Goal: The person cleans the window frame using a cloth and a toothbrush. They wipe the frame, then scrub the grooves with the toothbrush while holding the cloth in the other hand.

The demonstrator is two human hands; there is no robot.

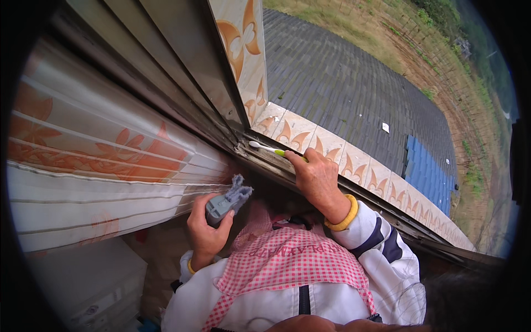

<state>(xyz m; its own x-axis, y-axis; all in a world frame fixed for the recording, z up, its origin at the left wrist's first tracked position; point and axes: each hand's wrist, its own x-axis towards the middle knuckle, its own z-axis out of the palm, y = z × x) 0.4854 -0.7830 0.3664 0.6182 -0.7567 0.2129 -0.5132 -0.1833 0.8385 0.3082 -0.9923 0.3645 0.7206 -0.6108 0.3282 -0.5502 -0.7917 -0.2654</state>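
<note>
My right hand (pixel 321 180) is closed around the green handle of a toothbrush (pixel 280 152). The white brush head lies over the dirty metal window track (pixel 259 156), close to the corner of the frame; whether the bristles touch it I cannot tell. Lower and to the left, my left hand (pixel 209 228) grips a grey groove-cleaning brush (pixel 221 208). Its fuzzy blue-grey tufts point up toward the track and stay apart from it. The fingertips of my right hand are partly hidden behind the hand itself.
A pleated white and orange curtain (pixel 99 155) hangs at the left, beside the sliding window frame (pixel 188 61). Patterned tiles (pixel 343 160) line the outer sill. Beyond are a grey tiled roof (pixel 354 88) and a blue roof section (pixel 428 171). A white cabinet (pixel 94 282) stands lower left.
</note>
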